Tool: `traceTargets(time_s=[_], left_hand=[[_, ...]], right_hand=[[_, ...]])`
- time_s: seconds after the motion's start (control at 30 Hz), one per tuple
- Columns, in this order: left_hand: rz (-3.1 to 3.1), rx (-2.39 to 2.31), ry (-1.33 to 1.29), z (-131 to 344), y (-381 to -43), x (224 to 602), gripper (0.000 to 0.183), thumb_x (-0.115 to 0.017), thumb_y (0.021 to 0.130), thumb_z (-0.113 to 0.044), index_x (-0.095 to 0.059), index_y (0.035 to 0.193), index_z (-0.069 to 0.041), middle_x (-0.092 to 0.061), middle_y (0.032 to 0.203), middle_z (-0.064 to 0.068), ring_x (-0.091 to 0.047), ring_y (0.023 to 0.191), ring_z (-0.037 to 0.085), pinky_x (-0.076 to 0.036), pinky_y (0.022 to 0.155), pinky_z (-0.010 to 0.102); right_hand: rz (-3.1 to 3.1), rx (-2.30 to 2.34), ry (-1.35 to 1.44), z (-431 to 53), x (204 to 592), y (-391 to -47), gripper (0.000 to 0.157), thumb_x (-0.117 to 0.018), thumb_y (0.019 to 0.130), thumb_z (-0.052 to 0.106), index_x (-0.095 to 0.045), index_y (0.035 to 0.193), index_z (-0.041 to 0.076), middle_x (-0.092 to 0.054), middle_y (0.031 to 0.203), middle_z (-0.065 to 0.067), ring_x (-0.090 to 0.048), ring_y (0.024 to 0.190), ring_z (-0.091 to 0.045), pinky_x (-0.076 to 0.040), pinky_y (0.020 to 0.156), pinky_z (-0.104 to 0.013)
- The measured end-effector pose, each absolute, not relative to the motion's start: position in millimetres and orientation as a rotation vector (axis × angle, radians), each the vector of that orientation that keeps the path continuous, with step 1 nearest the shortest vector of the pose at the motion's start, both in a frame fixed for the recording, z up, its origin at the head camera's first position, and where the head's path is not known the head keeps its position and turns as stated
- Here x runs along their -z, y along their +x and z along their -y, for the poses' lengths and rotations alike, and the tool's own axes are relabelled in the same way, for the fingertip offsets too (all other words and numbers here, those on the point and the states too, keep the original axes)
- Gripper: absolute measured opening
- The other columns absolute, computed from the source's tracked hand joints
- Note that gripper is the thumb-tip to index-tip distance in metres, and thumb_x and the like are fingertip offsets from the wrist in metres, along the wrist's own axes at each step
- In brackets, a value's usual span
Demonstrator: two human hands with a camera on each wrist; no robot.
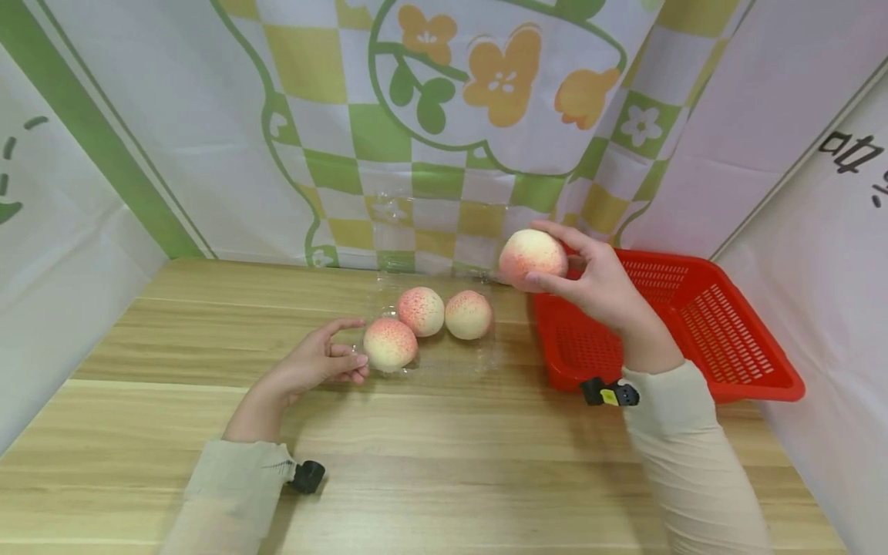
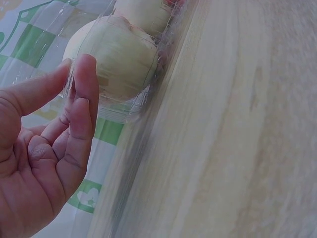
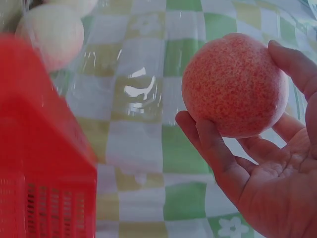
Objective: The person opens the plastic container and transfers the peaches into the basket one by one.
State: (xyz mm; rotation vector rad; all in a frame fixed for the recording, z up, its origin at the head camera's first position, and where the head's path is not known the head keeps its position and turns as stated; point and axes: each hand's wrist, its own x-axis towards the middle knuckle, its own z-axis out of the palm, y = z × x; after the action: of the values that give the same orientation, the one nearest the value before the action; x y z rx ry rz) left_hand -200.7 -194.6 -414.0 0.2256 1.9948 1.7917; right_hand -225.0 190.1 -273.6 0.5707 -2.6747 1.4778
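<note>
- Peach (image 1: 533, 254) is hovering above the tabletop (image 1: 430, 462) near the red basket (image 1: 749, 389), my right fingers (image 3: 213, 148) clamping round it.
- Left fingers (image 2: 85, 84) are pinching the clear box (image 1: 458, 354).
- Guessing I'm mid-carry; next move's probably calling for a gentle, steady grip.

A round peach (image 1: 533, 256), pale yellow with a speckled red-pink blush, is held clear of the table (image 1: 444, 478) in the right hand's grip (image 1: 597, 281), near the back left corner of a red slotted plastic basket (image 1: 731, 327). Three similar peaches, the left one (image 1: 391, 344), the middle one (image 1: 421, 311) and the right one (image 1: 468, 314), sit close together in a clear plastic box (image 1: 454, 361), which rests on the table with its lid raised behind, its left edge pinched in the left hand's grip (image 1: 322, 358).
</note>
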Motion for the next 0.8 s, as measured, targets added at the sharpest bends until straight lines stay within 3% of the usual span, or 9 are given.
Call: traceTargets(time_s=[0.37,0.8], left_hand=[[-1.987,-1.798,0.230,196,-201,415,0.078,-0.062,0.095,-0.001,-0.014,0.156,0.000,-0.073,0.090,0.009,-0.071,0.079,0.013,-0.061,0.081,0.028],[-1.983,-1.795,0.217,195,-201,414,0.076,-0.060,0.096,0.000,-0.014,0.157,-0.001,-0.072,0.088,0.006,-0.071,0.079,0.013,-0.061,0.080,0.026]], right_hand=[[2.655,-1.549,0.402,-219,275,-246,0.062,-0.074,0.089,0.014,-0.050,0.146,0.017,-0.051,0.141,-0.006,-0.060,0.104,-0.009,-0.053,0.082,-0.015],[2.709,-1.571,0.303,-246,288,-266,0.062,-0.071,0.092,0.022,-0.046,0.149,0.019,-0.041,0.150,-0.004,-0.051,0.112,-0.011,-0.050,0.082,-0.012]])
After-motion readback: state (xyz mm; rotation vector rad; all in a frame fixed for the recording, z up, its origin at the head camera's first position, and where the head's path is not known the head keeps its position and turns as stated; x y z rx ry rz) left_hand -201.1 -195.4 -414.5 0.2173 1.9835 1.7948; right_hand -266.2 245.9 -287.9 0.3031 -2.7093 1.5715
